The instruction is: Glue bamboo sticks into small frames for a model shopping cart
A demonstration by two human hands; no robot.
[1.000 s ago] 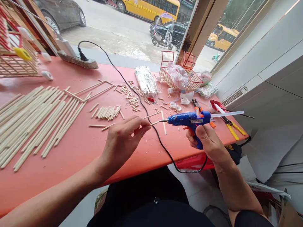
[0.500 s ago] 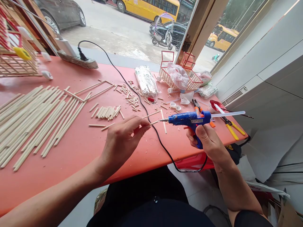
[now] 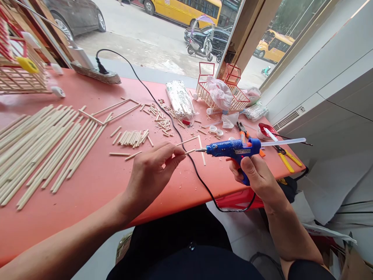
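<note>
Between the thumb and fingers of my left hand (image 3: 155,177) is a short wooden stick (image 3: 190,151), pointing right. My right hand (image 3: 254,171) is wrapped round the handle of a blue hot glue gun (image 3: 233,149). A clear glue stick (image 3: 284,142) sticks out of its back. The gun's metal nozzle is at the free end of the stick, touching it or very close. Just behind, two joined-looking thin sticks (image 3: 201,151) lie on the red table (image 3: 163,210). Short cut sticks (image 3: 132,138) lie in a row beyond my left hand.
Many long sticks (image 3: 43,151) cover the table's left side. The gun's black cord (image 3: 201,181) crosses the table from a power strip (image 3: 96,74). Small stick-built carts (image 3: 239,99) stand at the back. Yellow-handled pliers (image 3: 285,160) and a red pot (image 3: 264,132) are at right.
The glue gun has shifted very slightly, its nozzle a touch lower and back end a little further right. My left hand still holds the stick in the same place.
</note>
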